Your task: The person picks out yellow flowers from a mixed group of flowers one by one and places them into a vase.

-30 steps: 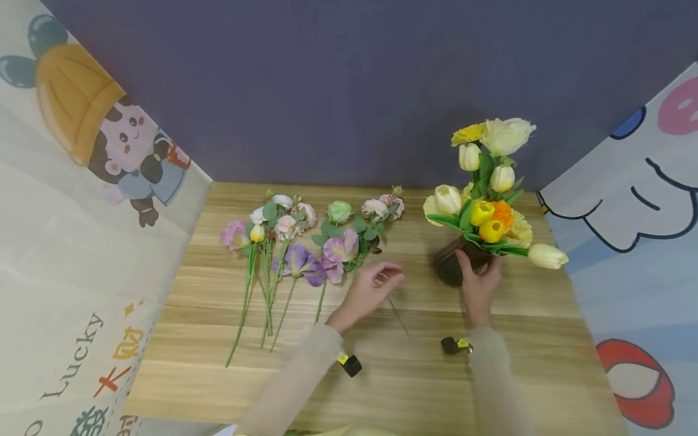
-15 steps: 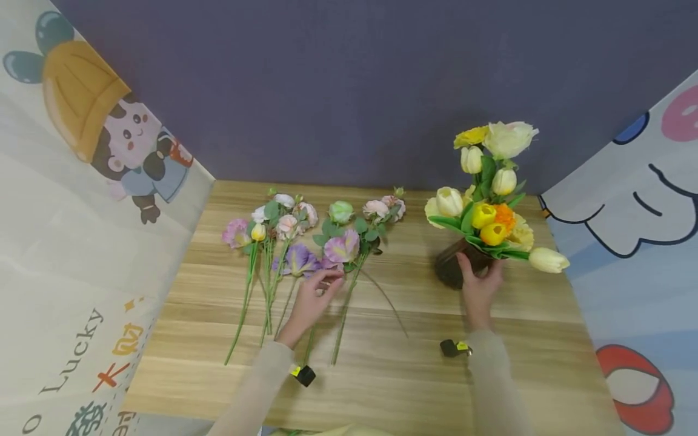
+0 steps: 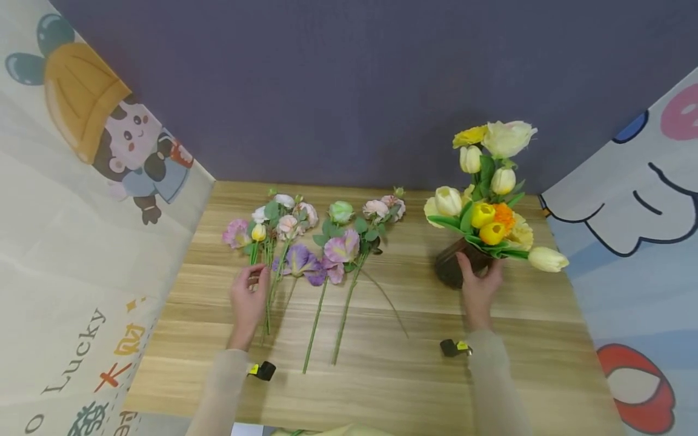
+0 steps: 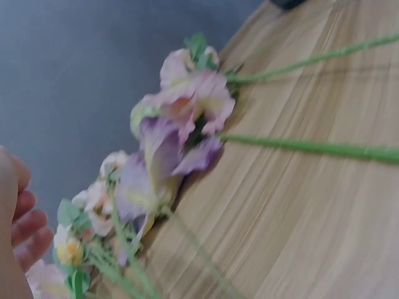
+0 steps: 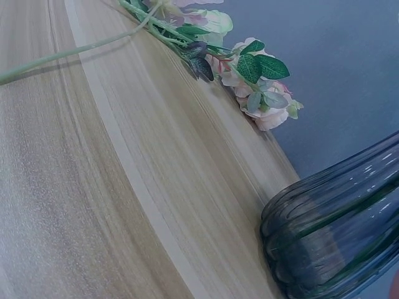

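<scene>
My right hand (image 3: 481,287) grips a dark ribbed glass vase (image 3: 451,266) near its neck, the thumb on the near side. Leaning on the table, the vase (image 5: 324,237) holds yellow, white and orange flowers (image 3: 493,221), tulips among them. At the left, my left hand (image 3: 249,300) is over the stem of a yellow-white tulip (image 3: 259,232). Its fingers (image 4: 32,227) are loosely bent, and nothing shows between them. A purple iris-like flower (image 3: 299,261) lies just right of that hand. Part of the tulip's stem is hidden behind the hand.
Pale pink roses (image 3: 288,226), a green rose (image 3: 340,211), a pink-purple flower (image 3: 342,245) and more pink roses (image 3: 376,209) lie across the wooden table (image 3: 392,381). A dark wall (image 3: 338,91) rises at the table's back edge.
My left hand has moved left across the flower stems, from the middle of the table to the yellow-white tulip. My right hand has stayed on the vase.
</scene>
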A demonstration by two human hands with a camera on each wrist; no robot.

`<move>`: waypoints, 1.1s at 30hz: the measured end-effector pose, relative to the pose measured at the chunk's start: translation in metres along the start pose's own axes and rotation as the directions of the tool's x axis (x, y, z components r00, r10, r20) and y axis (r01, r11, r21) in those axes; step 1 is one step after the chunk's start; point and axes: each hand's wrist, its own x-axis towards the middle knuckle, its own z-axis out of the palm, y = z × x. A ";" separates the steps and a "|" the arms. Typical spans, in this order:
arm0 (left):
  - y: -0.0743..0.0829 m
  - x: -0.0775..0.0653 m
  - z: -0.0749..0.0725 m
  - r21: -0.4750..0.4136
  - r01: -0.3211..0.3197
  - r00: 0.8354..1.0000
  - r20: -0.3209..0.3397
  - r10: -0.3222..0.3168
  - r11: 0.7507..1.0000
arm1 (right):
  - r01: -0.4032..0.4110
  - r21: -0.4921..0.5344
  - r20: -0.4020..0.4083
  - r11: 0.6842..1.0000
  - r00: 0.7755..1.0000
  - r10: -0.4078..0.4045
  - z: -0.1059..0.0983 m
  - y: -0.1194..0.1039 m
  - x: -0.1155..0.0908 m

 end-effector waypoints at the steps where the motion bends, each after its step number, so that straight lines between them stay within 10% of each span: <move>1: -0.002 0.002 -0.003 0.013 0.009 1.000 -0.004 -0.009 1.000 | -0.001 -0.004 0.001 1.000 1.000 0.001 0.000 0.000 0.000; 19: -0.038 0.006 -0.025 0.294 0.168 0.977 0.077 -0.199 0.941 | -0.010 0.003 -0.010 1.000 1.000 0.010 0.001 0.003 0.000; 33: -0.039 0.018 -0.035 0.405 0.298 0.900 0.184 -0.396 0.864 | -0.009 -0.025 -0.009 1.000 1.000 0.008 0.001 0.001 0.000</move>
